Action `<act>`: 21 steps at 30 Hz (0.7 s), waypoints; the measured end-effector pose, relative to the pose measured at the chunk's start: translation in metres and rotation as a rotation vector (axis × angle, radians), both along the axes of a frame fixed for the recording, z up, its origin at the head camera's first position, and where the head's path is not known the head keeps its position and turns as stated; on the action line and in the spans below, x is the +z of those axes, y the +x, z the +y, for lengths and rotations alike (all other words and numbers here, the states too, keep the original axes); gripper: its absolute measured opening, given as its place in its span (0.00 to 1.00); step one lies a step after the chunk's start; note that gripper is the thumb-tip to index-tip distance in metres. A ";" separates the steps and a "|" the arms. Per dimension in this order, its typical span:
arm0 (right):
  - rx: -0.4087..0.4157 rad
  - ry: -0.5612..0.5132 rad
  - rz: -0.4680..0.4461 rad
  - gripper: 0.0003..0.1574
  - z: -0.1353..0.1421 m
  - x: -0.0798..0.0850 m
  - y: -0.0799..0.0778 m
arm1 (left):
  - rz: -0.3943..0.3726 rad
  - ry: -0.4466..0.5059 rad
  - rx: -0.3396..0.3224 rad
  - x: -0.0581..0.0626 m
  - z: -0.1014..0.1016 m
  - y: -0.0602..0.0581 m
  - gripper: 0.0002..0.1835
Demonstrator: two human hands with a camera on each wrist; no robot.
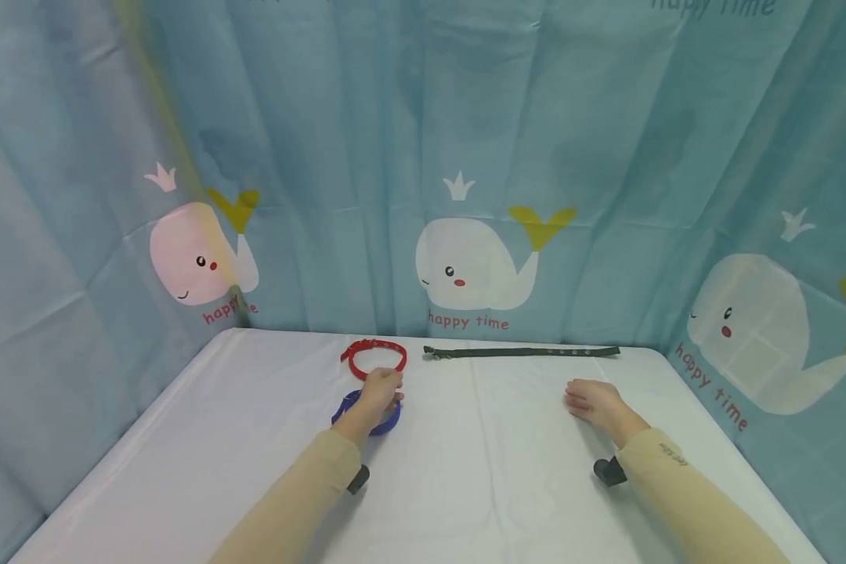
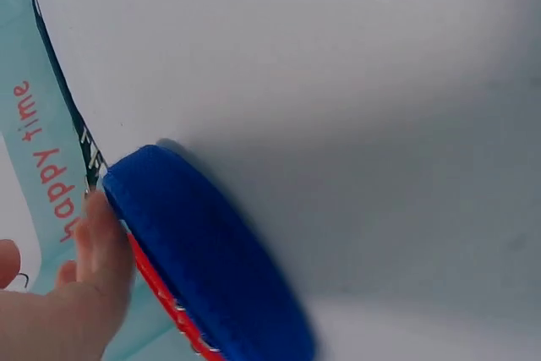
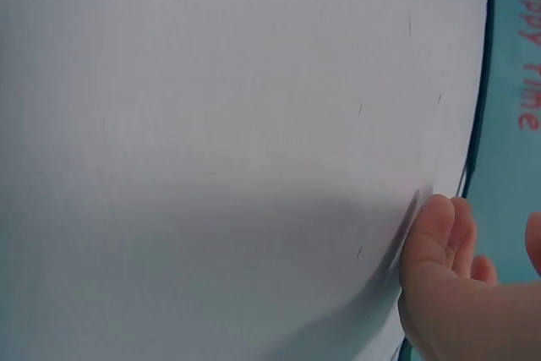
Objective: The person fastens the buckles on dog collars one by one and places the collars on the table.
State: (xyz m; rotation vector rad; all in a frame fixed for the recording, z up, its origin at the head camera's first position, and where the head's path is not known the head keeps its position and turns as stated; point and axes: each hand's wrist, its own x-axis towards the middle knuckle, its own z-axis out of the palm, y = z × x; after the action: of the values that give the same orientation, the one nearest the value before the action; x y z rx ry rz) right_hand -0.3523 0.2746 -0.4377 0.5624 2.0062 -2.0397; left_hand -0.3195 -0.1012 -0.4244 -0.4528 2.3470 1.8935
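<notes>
A blue collar (image 1: 388, 427), closed into a ring, lies on the left half of the table. My left hand (image 1: 376, 395) is over it; in the left wrist view the fingers lie against or just beyond the rim of the blue band (image 2: 211, 243), and the thumb stands apart. Whether they touch it I cannot tell. Just behind is a red collar (image 1: 375, 343), also a ring, with metal eyelets. A dark collar (image 1: 522, 352) with a buckle stretches straight along the back edge. My right hand (image 1: 599, 405) holds nothing, fingers loosely bent by the white cloth, in front of the dark collar's right end.
White cloth covers the table (image 1: 479, 470). Behind and on both sides hangs a light blue curtain (image 1: 366, 157) printed with whales. A black wrist device (image 1: 609, 471) is at the right wrist, another (image 1: 358, 479) at the left.
</notes>
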 end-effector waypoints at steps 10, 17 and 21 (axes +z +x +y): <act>-0.097 -0.015 -0.012 0.36 0.032 0.003 -0.010 | 0.050 -0.180 -0.099 -0.001 0.010 -0.008 0.24; -0.162 -0.045 -0.006 0.37 0.049 0.001 -0.015 | -0.022 -0.220 -0.108 -0.002 0.009 -0.010 0.23; -0.154 -0.044 0.008 0.36 0.055 0.000 -0.015 | -0.028 -0.221 -0.125 0.000 0.010 -0.011 0.22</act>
State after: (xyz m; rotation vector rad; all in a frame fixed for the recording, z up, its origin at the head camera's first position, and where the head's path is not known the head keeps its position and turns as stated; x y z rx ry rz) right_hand -0.3669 0.3301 -0.4379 0.7211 1.9729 -2.1710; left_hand -0.3306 -0.0912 -0.4247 -0.3381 2.5135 1.5734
